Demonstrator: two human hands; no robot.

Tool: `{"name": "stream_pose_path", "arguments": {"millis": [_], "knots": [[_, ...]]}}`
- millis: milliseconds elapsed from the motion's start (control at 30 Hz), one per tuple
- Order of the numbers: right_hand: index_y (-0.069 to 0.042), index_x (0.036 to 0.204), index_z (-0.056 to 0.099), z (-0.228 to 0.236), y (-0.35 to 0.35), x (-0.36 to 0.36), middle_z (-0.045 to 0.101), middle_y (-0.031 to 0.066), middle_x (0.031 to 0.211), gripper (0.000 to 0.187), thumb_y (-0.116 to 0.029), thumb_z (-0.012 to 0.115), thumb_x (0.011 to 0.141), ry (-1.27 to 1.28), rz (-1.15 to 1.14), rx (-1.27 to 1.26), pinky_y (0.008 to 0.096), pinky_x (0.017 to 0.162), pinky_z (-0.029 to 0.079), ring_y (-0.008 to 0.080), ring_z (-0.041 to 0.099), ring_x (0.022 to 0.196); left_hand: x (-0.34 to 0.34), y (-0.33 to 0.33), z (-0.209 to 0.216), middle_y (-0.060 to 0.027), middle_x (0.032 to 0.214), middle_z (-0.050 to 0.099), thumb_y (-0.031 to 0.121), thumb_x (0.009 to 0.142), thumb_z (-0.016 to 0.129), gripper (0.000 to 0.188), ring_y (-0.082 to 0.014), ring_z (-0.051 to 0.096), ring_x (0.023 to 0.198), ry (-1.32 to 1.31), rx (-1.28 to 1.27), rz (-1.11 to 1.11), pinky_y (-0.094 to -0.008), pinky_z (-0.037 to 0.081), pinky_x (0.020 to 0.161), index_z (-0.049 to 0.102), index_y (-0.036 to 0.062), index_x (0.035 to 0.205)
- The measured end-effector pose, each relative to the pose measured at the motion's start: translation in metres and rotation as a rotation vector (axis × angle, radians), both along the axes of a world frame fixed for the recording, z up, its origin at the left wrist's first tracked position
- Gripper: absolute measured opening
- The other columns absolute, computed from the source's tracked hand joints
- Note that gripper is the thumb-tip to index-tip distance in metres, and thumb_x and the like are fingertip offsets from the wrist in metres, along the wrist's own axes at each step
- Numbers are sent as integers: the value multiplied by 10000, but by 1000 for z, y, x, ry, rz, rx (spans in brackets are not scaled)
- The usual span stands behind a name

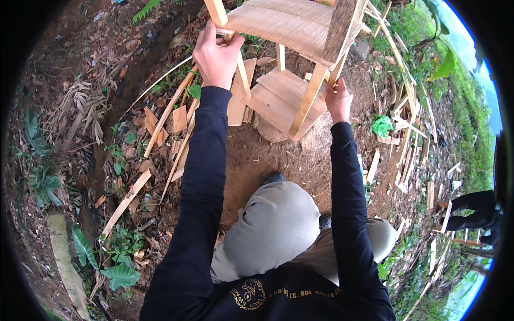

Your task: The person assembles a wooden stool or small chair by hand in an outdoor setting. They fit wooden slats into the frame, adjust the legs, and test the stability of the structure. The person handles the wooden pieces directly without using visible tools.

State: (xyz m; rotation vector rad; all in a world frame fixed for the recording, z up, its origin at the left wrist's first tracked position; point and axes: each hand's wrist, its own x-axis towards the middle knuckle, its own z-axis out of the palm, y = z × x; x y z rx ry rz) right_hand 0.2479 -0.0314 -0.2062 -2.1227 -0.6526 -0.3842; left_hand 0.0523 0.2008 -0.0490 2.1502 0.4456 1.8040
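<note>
A small wooden shelf rack of pale raw planks stands in front of me at the top of the head view. Its upper board (284, 27) and lower board (281, 99) are joined by narrow posts. My left hand (217, 56) is closed around the left post just below the upper board. My right hand (338, 100) is closed on the right side of the frame, lower down, its fingertips partly hidden by the wood. Beneath the lower board shows a round stump (269, 130). A flat plank (241, 91) lies to the left of the rack.
Bare soil lies between my knees and the stump. Wood strips (126, 203) and offcuts are scattered left and right. A crumpled green plastic bag (382, 126) lies on the right. Another person in dark clothes (471, 211) is at the far right, beside wooden frames.
</note>
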Motion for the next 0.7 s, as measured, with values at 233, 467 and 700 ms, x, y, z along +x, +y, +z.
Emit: {"name": "stream_pose_path", "arguments": {"millis": [233, 467, 700], "knots": [[-55, 896, 536, -3, 0, 3, 675, 192, 754, 212, -135, 709, 804, -18, -10, -13, 467, 644, 537, 402, 665, 711, -5, 0, 1, -164, 920, 683, 93, 718, 788, 565, -205, 722, 744, 27, -25, -58, -281, 591, 614, 586, -83, 1215], [-54, 901, 543, 0, -3, 3, 679, 181, 750, 210, -139, 710, 806, -13, 8, 29, 460, 651, 537, 395, 669, 717, -12, 13, 5, -147, 964, 702, 129, 757, 814, 560, -169, 717, 779, 45, -136, -273, -287, 587, 649, 589, -34, 1242], [-47, 887, 547, 0, -1, 1, 677, 186, 760, 219, -148, 721, 801, 30, 2, 20, 455, 663, 532, 389, 672, 737, -16, 16, 5, -139, 932, 724, 66, 758, 803, 506, -146, 710, 810, 32, -235, -352, -269, 582, 702, 616, -29, 1218]]}}
